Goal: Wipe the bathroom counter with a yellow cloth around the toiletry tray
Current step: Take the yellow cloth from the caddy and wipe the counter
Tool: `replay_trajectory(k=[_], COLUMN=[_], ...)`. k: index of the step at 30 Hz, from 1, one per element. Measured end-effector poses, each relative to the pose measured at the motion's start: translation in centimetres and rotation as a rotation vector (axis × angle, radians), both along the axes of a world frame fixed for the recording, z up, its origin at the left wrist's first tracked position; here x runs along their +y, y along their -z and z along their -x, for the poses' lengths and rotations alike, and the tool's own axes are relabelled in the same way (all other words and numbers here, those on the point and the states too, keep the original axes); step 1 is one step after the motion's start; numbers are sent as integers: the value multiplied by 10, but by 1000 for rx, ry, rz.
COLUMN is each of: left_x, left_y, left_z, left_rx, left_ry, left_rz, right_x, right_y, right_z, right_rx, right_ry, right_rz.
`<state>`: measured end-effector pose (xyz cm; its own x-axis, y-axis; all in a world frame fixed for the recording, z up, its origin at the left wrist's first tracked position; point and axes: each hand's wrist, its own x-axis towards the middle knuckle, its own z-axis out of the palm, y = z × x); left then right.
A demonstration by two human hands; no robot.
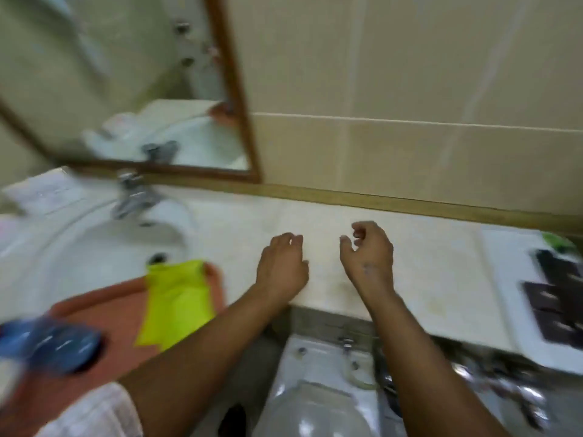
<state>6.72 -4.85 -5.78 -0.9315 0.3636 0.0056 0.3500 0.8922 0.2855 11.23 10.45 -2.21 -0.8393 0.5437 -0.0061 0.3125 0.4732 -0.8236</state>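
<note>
Bright yellow cloth [175,302] on an orange towel [104,313]; cream mottled desk [315,216]; white tray [504,266]; brown-framed mirror [233,89].

Both hands empty over counter [315,212]: left hand [281,265], right hand [369,253]; yellow cloth [176,301] lies on orange towel [104,313] by sink [79,247].

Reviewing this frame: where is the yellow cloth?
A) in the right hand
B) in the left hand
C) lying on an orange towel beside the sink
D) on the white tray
C: the yellow cloth lies on the orange towel by the sink; left hand and right hand are both empty.
</note>
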Motion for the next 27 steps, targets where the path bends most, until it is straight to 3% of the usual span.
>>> replay_trajectory(k=[4,8,11,14,19,23,27], left_x=[-154,-219,-233,-234,-239,-232,-190], left_y=[4,21,29,36,36,24,7], left_z=[-66,-110,-117,-112,-89,-88,-80], left_rx=[-60,-85,-141,-212,-340,-235,-307], left_ry=[-370,-619,-813,-892,-935,-916,-792], left_rz=[-47,-94,-118,-232,-408,-597,-927], right_x=[-186,-287,-316,-322,-302,-282,-218], right_y=[1,25,48,59,51,39,17], right_z=[49,48,39,39,46,46,54], right_rx=[-158,-312,-357,-399,-363,-362,-209], right_ry=[-492,-707,-666,-516,-581,-429,-308], right_rz=[71,-162,-304,-245,191,482,526])
